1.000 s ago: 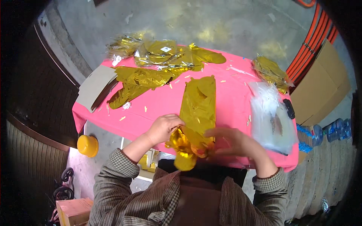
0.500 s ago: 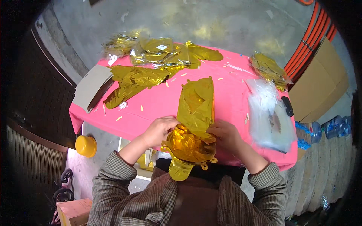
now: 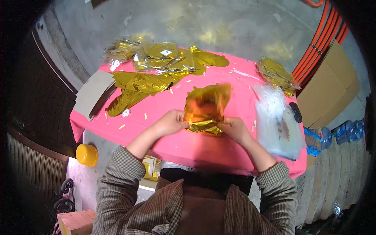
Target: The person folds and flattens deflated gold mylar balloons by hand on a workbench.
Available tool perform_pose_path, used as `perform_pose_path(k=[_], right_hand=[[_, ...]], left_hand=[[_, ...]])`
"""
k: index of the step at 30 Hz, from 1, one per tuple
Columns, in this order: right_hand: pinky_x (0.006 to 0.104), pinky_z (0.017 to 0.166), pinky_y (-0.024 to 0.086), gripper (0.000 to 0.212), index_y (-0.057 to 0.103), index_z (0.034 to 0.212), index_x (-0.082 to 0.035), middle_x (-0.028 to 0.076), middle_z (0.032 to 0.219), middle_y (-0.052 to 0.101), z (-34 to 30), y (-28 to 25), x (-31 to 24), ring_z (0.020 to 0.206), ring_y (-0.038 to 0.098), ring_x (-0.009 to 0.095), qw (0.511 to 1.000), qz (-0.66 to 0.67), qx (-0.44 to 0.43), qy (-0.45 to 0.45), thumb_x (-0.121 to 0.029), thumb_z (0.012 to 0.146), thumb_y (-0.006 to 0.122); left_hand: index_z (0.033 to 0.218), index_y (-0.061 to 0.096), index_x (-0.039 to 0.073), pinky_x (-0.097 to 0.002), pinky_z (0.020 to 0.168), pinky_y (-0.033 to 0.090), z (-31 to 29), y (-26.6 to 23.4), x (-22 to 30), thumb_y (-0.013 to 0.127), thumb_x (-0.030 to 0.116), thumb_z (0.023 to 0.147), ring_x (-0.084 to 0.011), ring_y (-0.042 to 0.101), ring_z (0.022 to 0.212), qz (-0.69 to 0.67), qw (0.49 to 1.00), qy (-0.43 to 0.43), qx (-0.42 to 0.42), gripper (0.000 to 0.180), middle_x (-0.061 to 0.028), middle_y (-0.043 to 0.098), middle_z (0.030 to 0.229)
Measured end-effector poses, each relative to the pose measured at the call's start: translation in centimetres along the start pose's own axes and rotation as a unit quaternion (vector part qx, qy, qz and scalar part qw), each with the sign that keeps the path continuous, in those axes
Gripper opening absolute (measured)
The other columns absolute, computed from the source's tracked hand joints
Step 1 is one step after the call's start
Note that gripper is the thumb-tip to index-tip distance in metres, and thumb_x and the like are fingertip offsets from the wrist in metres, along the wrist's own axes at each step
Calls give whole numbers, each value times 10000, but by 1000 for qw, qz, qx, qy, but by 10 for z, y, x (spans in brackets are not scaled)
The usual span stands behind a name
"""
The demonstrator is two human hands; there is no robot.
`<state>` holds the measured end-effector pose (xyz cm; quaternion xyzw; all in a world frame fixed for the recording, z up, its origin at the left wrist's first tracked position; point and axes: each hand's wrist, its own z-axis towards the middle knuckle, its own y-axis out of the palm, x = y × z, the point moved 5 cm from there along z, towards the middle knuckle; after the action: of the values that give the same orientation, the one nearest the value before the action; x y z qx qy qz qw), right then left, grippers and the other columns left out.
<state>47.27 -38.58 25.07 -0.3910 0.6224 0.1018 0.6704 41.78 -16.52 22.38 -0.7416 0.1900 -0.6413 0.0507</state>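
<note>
A flat gold foil balloon [image 3: 205, 103] is gathered over the middle of the pink-covered table [image 3: 164, 143], its upper part smeared by motion. My left hand [image 3: 173, 120] pinches its near left edge. At the near right edge, the fingers of my right hand [image 3: 234, 128] are closed on the same foil. Between the two hands the near side is creased into a shiny fold. More gold foil [image 3: 143, 83] lies spread beyond my left hand, with gold balloons in a clear bag [image 3: 158, 56] behind it.
Clear plastic bags [image 3: 279, 125] are stacked on the right, beside a black object [image 3: 295, 112]. Another bagged gold bundle [image 3: 276, 73] lies at the far right. Grey card sheets [image 3: 93, 93] rest at the left edge. A yellow tub [image 3: 87, 155] stands below the table's left side.
The foil's near part, which hung toward my lap, has gone up and over onto the table, folded. Both hands have moved slightly, still holding its edges.
</note>
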Motion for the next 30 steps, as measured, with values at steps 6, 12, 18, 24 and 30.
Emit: perform_pose_path(k=[6, 12, 18, 24, 30], right_hand=[[209, 459, 359, 89, 628, 876, -7, -35, 593, 527, 20, 0, 23, 519, 476, 43, 998, 22, 43, 31, -67, 815, 605], [212, 470, 398, 231, 592, 1027, 15, -10, 632, 574, 29, -2, 29, 512, 511, 58, 998, -11, 63, 23, -46, 805, 616], [234, 425, 420, 323, 524, 1114, 26, 36, 630, 584, 37, -6, 46, 457, 524, 93, 994, -39, 95, 34, -40, 810, 613], [326, 596, 487, 385, 492, 1160, 15, 130, 859, 609, 16, -7, 3, 696, 604, 220, 970, -171, 158, -67, -79, 809, 620], [500, 990, 342, 531, 445, 1273, -7, 228, 1287, 448, 2, 38, -11, 1185, 426, 408, 855, -397, 91, -320, -294, 849, 585]], left_hand=[[665, 625, 36, -252, 501, 383, 15, -10, 9, 700, 118, 785, -41, 448, 532, 95, 994, -49, 27, 163, 41, 538, 572], [731, 672, 22, -259, 568, 440, 27, -11, -2, 712, 73, 745, -68, 527, 576, 48, 997, -44, 42, 66, -1, 627, 649], [696, 670, 23, -263, 567, 442, 33, -11, 2, 741, 77, 701, -82, 526, 566, 76, 993, -92, 21, 89, -7, 617, 626], [634, 645, 44, -280, 486, 381, 36, -17, -5, 763, 127, 671, -91, 449, 480, 88, 988, -125, 27, 149, 6, 548, 546], [584, 598, 56, -271, 471, 357, 37, -17, -8, 766, 143, 662, -90, 426, 469, 77, 989, -126, 26, 205, 18, 501, 511]])
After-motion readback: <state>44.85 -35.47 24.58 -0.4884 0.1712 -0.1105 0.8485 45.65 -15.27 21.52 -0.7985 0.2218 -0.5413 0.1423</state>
